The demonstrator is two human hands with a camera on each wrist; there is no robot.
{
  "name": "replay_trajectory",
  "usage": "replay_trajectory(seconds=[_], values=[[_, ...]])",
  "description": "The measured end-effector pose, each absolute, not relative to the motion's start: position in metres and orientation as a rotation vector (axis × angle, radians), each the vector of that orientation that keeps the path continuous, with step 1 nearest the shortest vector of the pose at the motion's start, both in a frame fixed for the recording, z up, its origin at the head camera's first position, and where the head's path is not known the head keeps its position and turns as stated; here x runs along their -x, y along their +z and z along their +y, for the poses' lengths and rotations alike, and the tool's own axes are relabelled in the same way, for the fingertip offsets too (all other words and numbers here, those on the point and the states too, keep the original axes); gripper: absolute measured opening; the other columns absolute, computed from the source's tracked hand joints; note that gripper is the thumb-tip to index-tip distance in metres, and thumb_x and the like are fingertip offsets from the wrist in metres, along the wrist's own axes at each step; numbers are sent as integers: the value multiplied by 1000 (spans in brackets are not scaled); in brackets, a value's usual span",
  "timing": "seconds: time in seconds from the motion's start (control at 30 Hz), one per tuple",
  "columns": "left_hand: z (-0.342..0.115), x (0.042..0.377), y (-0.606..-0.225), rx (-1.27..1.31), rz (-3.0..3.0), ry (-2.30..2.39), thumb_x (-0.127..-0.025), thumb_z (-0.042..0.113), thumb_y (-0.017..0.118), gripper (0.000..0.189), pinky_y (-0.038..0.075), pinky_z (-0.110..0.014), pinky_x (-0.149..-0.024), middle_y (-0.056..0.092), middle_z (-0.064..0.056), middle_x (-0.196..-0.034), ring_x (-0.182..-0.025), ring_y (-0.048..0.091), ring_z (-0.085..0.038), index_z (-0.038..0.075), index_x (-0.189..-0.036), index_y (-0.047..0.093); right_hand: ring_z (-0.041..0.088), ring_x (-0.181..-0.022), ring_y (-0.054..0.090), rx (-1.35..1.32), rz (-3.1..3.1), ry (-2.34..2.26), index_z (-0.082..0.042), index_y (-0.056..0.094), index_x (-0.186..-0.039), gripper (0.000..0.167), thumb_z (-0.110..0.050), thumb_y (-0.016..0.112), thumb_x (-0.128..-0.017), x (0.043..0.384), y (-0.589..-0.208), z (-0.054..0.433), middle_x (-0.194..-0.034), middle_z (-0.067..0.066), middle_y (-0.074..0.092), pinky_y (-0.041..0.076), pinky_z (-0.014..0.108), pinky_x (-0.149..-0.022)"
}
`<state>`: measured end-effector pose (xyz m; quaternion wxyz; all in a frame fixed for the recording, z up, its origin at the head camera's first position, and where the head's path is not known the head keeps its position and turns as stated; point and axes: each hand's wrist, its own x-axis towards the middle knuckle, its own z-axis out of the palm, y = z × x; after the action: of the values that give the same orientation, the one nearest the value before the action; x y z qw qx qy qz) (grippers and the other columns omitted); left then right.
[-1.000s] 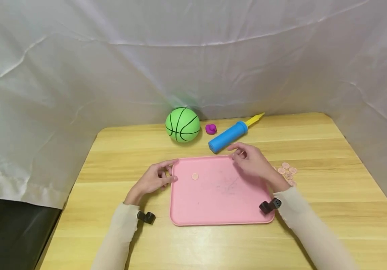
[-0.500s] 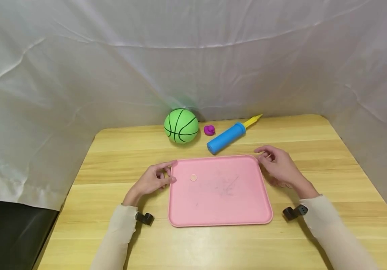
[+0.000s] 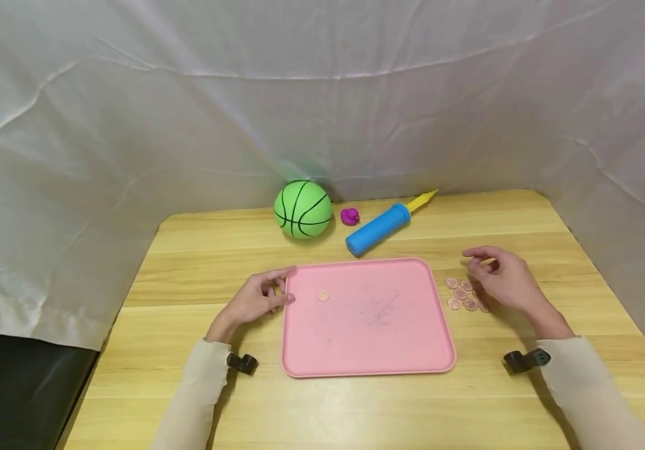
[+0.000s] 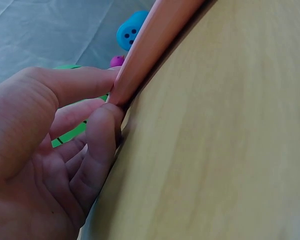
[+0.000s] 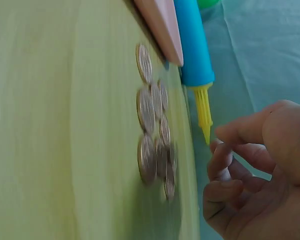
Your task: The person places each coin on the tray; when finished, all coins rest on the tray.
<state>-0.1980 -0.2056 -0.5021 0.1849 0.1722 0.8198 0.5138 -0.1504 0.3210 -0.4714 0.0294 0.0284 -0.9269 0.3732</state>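
Head view: right grip loosely curled, seemingly bare, near round copper-coloured coins.
Left grip pinches pink rectangular tray; thin coins likely favour edge pinching.

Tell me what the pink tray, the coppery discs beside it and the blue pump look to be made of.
Pink tray: probably matte plastic, given its even colour and moulded rim.
Coppery discs: likely metal, from their sheen in the right wrist view, though coated plastic is possible.
Blue pump: apparently smooth plastic, its barrel uniformly coloured.

One tray — high and close views
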Motion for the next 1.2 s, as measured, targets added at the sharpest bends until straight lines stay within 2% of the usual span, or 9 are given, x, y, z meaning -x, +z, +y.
replay_trajectory(seconds=[0.23,0.4,0.87,1.2], values=[[-207,200,-505,-493,2301,1450,-98,8,81,67,55,-21,-50,63,-14,-108,-61,53,-6,7,-160,55,0,-83,60,-134,-2863,1087,1,73,-129,30,-5,75,-100,150,-479,333,-114,22,78,51,12,-70],[-208,200,-504,-505,2304,1446,-98,8,81,67,55,-22,-50,62,-15,-109,-61,53,-6,6,-160,55,1,-83,59,-174,-2882,1087,1,73,-129,33,-2,78,-97,150,-486,336,-113,22,78,50,11,-70],[-207,198,-505,-486,2296,1447,-98,9,81,67,55,-21,-51,62,-14,-110,-62,53,-7,9,-160,55,9,-84,59,-198,-2997,1033,-2,72,-130,33,-7,78,-98,155,-487,340,-114,18,77,49,19,-69],[-207,199,-504,-491,2310,1440,-98,9,81,67,55,-21,-51,62,-14,-109,-62,53,-7,8,-160,55,19,-85,53,-413,-3139,929,4,67,-126,28,-3,69,-100,169,-483,338,-102,12,64,46,24,-68]])
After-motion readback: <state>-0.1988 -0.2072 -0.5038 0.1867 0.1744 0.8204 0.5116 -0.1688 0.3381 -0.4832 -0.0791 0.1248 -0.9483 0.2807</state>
